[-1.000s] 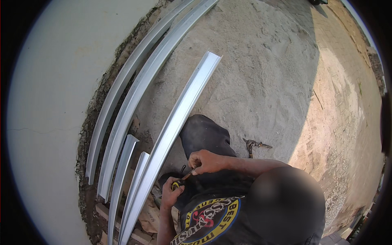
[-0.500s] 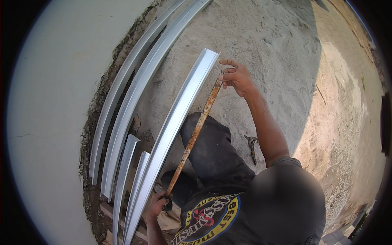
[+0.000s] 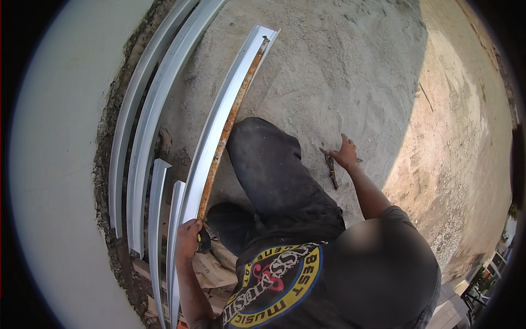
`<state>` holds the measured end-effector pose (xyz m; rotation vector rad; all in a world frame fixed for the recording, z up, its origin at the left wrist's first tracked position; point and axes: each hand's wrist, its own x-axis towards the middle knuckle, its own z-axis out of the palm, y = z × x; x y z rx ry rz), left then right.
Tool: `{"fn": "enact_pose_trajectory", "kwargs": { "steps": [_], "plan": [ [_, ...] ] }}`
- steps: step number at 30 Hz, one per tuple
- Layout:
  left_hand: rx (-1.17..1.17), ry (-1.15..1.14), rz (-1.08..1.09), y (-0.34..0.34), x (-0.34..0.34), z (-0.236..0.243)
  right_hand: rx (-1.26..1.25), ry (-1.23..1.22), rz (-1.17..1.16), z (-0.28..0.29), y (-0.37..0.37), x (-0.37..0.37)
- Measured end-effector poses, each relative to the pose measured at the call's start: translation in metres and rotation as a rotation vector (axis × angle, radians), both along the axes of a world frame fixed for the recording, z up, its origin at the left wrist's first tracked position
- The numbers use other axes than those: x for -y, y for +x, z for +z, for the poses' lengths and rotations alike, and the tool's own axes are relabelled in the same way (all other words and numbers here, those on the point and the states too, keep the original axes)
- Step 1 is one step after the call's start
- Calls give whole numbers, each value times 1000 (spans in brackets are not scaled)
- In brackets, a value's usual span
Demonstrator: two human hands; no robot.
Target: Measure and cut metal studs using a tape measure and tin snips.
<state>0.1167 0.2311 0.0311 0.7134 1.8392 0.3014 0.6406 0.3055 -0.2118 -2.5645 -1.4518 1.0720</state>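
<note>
My left hand is closed around the black and yellow case of a tape measure, at the near end of a silvery metal channel. The rusty tape blade runs out along the channel, and its hooked tip is at the channel's far end. My right hand is low over the sand with its fingers apart. Right beside its thumb lies a plier-like hand tool with dark handles; whether the thumb touches it I cannot tell.
Two long metal channels lie along the foot of the pale wall on the left. Shorter metal pieces lie nearer me. Brown paper-like scraps lie by my left arm. Grey sand spreads beyond my bent knee.
My right hand has let go of the tape's end and moved down beside the plier-like tool. The tape blade now lies along the channel instead of held apart from it.
</note>
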Motion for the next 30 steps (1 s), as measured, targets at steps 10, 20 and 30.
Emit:
{"fn": "enact_pose_trajectory", "kwargs": {
  "steps": [10,20,30],
  "plan": [
    [-24,31,-32,4,-45,12,260,-271,206,-40,-2,89],
    [-34,86,-57,9,-55,-3,347,-377,289,-41,1,96],
    [-56,139,-99,4,-62,-13,358,-220,342,-41,9,95]
  ]
}}
